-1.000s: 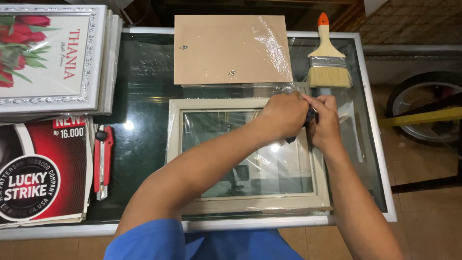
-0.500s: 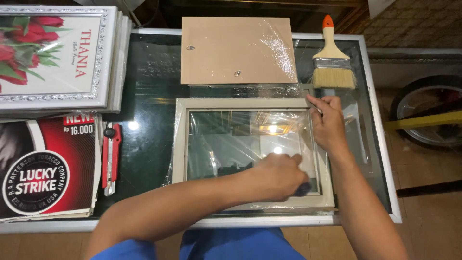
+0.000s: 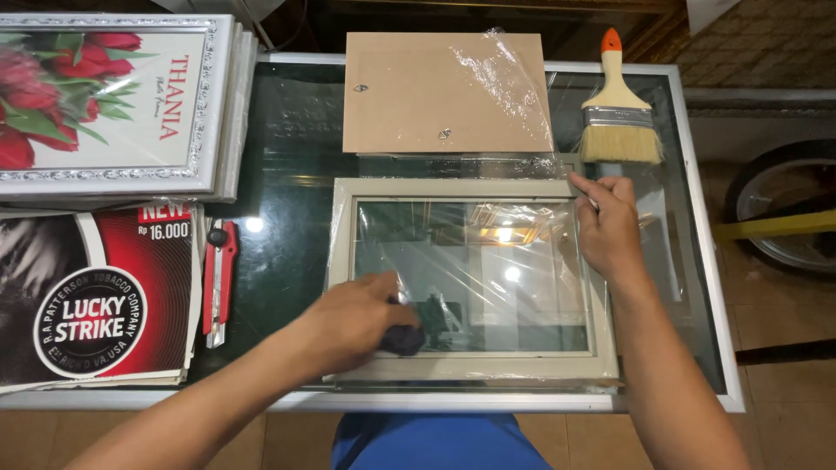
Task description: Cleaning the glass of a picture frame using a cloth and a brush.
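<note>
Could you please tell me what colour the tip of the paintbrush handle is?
Orange; the paintbrush handle is otherwise pale wood. The head view shows it best.
</note>
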